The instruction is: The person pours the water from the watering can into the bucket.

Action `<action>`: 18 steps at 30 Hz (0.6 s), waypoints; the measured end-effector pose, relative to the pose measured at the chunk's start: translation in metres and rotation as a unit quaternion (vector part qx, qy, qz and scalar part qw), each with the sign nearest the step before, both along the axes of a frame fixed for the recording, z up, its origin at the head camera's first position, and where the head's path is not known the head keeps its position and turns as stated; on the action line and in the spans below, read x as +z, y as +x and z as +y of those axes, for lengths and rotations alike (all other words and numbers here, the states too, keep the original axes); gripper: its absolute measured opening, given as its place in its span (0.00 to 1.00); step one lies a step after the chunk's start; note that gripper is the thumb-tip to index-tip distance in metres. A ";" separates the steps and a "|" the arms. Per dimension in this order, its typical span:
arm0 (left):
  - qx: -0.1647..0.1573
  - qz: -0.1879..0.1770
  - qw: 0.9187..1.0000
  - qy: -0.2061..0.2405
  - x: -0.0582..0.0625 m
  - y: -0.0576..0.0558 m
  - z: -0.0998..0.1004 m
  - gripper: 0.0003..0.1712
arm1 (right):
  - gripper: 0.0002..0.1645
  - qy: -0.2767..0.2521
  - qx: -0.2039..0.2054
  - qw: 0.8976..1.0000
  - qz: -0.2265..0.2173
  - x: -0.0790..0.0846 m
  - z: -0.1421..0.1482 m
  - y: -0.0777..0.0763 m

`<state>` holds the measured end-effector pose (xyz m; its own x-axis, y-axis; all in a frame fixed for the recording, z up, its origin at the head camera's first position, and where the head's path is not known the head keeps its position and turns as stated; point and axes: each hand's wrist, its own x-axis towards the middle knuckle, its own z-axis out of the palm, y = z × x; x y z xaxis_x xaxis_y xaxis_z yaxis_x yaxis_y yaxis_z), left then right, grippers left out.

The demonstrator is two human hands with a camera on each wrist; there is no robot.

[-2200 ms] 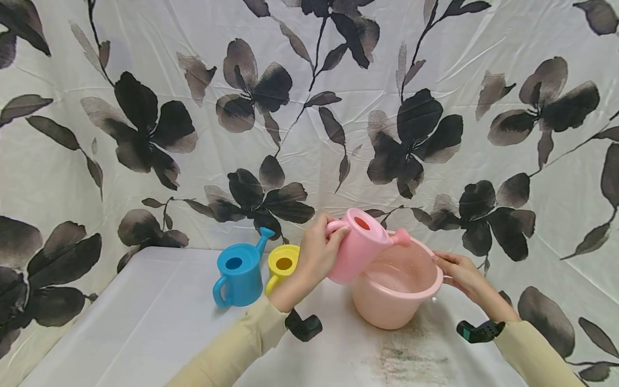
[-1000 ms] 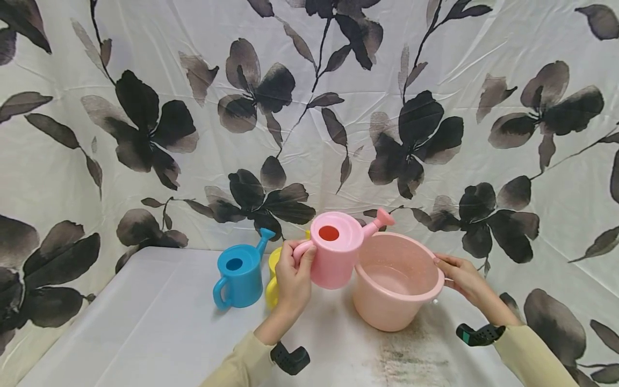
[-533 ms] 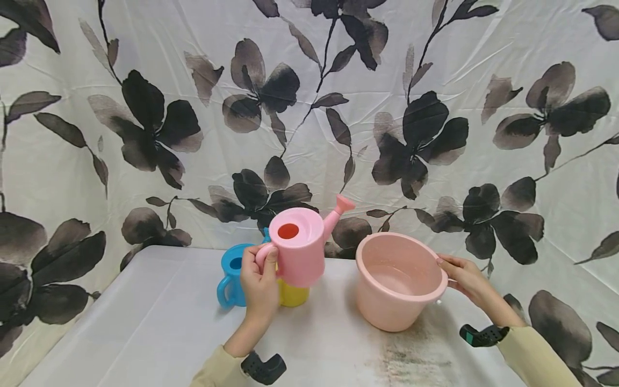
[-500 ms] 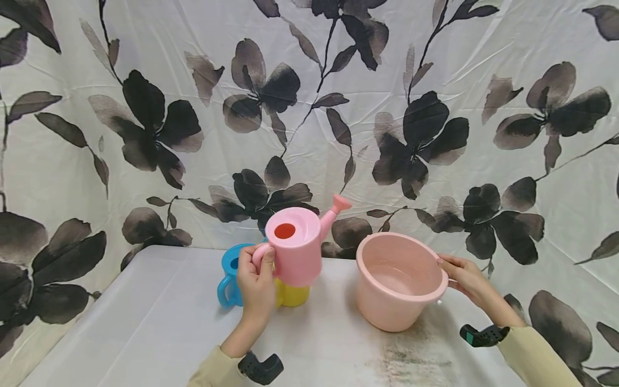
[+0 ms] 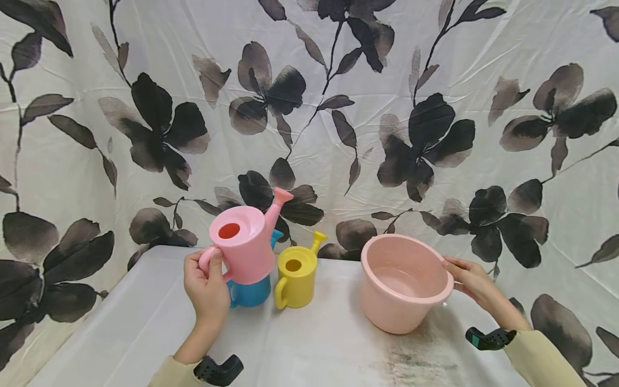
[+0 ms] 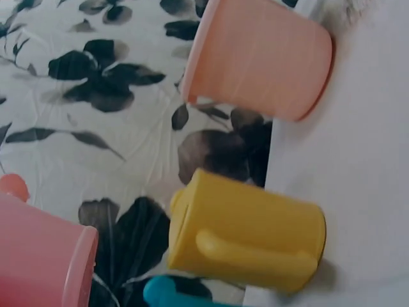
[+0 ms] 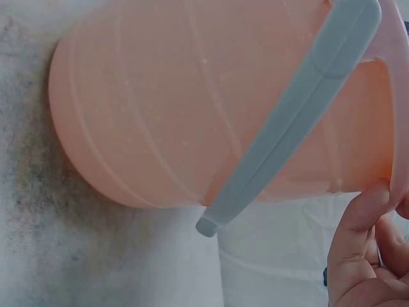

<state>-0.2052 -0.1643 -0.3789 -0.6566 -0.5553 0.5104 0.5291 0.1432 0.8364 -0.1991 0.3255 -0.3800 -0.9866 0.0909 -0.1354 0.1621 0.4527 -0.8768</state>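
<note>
My left hand [image 5: 208, 293] grips the handle of a pink watering can [image 5: 244, 244] in the air, its spout angled up to the right. In the head view the can overlaps a blue watering can [image 5: 251, 293], hiding most of it. Just right of them a yellow watering can [image 5: 296, 277] stands upright on the table. On the right side, my right hand [image 5: 479, 285] pinches the rim of a light pink bucket [image 5: 401, 312], which stands on the table. A grey bail handle [image 7: 287, 115] hangs slanted across the bucket's side in the right wrist view.
The table [image 5: 300, 349] is covered in white, with a dark smudged patch [image 5: 416, 363] in front of the bucket. A floral-patterned cloth [image 5: 329, 156] hangs upright behind the table. Black cameras are strapped to both wrists.
My left hand has carried the pink watering can from over the bucket leftward, past the yellow can, to over the blue one. Its spout has swung upward. The right hand has stayed at the bucket rim.
</note>
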 end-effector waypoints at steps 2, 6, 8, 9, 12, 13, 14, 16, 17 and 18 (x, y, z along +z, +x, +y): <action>0.016 -0.002 1.000 0.000 0.000 -0.001 -0.010 0.08 | 0.41 0.002 -0.001 1.000 0.000 0.000 0.000 0.001; 0.056 -0.023 0.998 -0.007 -0.002 -0.002 -0.029 0.05 | 0.41 0.006 -0.005 1.000 -0.004 0.001 0.000 0.001; 0.072 -0.036 0.997 -0.009 -0.004 -0.002 -0.038 0.08 | 0.41 0.007 -0.007 1.000 -0.006 0.001 0.000 0.002; 0.080 -0.042 0.996 -0.010 -0.006 -0.003 -0.043 0.08 | 0.41 0.006 -0.008 1.000 -0.006 0.001 0.000 0.002; 0.096 -0.054 0.994 -0.010 -0.010 -0.004 -0.055 0.09 | 0.40 0.005 -0.009 1.000 -0.005 0.002 0.000 0.001; 0.099 -0.057 0.993 -0.010 -0.012 -0.004 -0.059 0.09 | 0.41 0.005 -0.009 1.000 -0.006 0.002 0.000 0.001; 0.103 -0.059 0.993 -0.011 -0.014 -0.005 -0.062 0.09 | 0.41 0.007 -0.008 1.000 -0.006 0.002 0.000 0.001; 0.108 -0.062 0.992 -0.010 -0.017 -0.006 -0.068 0.09 | 0.41 0.008 -0.009 1.000 -0.008 0.002 0.000 0.001; 0.111 -0.063 0.992 -0.010 -0.018 -0.006 -0.071 0.08 | 0.41 0.008 -0.011 1.000 -0.009 0.002 0.000 0.000; 0.113 -0.064 0.991 -0.010 -0.020 -0.006 -0.073 0.08 | 0.41 0.008 -0.012 1.000 -0.010 0.002 -0.001 0.000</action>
<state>-0.2116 -0.2373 -0.3986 -0.5775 -0.6856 0.4432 0.3709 0.2633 0.8906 -0.1989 0.3249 -0.3783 -0.9814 0.1159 -0.1530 0.1897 0.4624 -0.8662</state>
